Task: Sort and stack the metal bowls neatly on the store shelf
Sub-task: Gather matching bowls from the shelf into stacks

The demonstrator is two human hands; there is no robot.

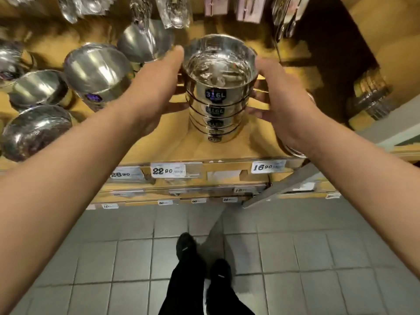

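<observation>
On the yellow shelf [177,142], straight ahead in the head view, stands a nested stack of metal bowls [218,96], upright and square, each bowl showing a dark "316L" sticker to the front. Both arms reach in from below. The left hand [156,87] lies against the stack's left side with fingers straight, their tips at the top bowl's rim. The right hand [279,103] cups the right side, fingers loosely spread along the wall; whether they press or merely touch is hard to tell. Neither hand curls round a bowl.

To the left, several larger steel bowls [97,71] lie tipped on their sides, well apart from the stack and from one another, some with purple labels. At the far right of the shelf sits a blurred pile of metal ware [370,96], too smeared to identify. Price tags [169,170] run along the shelf edge, with lower shelves and a tiled floor [318,258] beneath.

As a judgement, one size is already stacked and is being squared up; the tilted bowls on the left remain to be sorted, so the task looks roughly midway.
</observation>
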